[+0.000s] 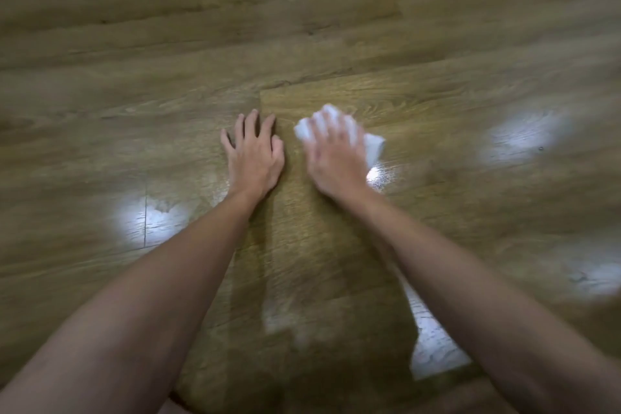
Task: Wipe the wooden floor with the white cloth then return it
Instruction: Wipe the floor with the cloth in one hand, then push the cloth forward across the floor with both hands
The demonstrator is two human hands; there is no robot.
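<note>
Head view is giving us the floor point(336, 27) first, its wooden planks filling the whole picture, with seams running across and one plank end stepping in just beyond our fingertips. Bright patches of reflected light are lying on the boards to the left, to the right and between our forearms near the bottom edge.

We are reaching both bare forearms forward from the lower corners, and they are converging toward the middle of the view.

Our left hand point(256, 158) is resting flat on the floor, palm down, fingers straight and spread apart, holding nothing. It is sitting just beside the right hand, the two apart by a narrow strip of plank.

Our right hand point(336, 158) is lying palm down on top of the cloth point(373, 146), pressing it against the boards with fingers stretched forward over it. The hand is blurred, so we cannot tell whether the fingertips are curling into the fabric at all.

The cloth is white and bunched under that hand, on the floor just right of centre. Parts of it are showing beyond the fingertips, past the thumb side and out to the right of the hand.
</note>
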